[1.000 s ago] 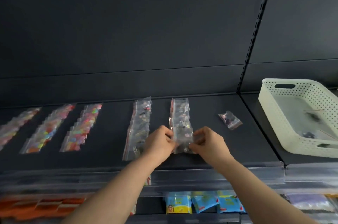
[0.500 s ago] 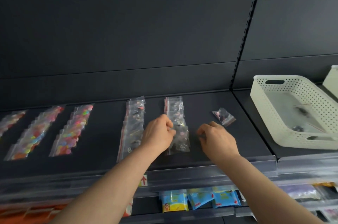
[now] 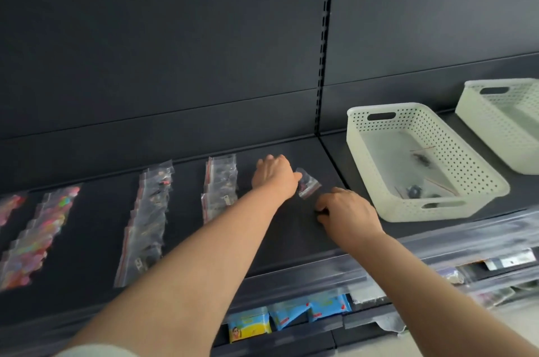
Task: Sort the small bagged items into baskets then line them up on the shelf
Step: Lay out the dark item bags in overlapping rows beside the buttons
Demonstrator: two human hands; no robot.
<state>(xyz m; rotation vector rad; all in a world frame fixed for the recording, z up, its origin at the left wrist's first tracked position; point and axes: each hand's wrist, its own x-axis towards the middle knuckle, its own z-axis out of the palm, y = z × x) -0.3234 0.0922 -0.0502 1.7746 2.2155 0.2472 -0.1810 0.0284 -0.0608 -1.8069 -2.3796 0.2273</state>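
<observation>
Rested the right hand (image 3: 348, 215) nearest on the shelf (image 3: 285, 243), fingers curled under, whether pinching anything not discernible. Stretched the left hand (image 3: 274, 178) beyond it, fingers relaxed, thumb touching the loose bag (image 3: 308, 187), apparently to begin a fresh row between the finished row (image 3: 220, 184) and the basket (image 3: 472, 170). Quit, since a second earlier, that finished row, then pinched from both sides.

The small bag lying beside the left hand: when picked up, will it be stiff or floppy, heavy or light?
The small bag is thin clear plastic, already crumpled, so probably floppy. Only a few small dark pieces show inside, so likely light. The smooth film may slip from a loose pinch.
</observation>
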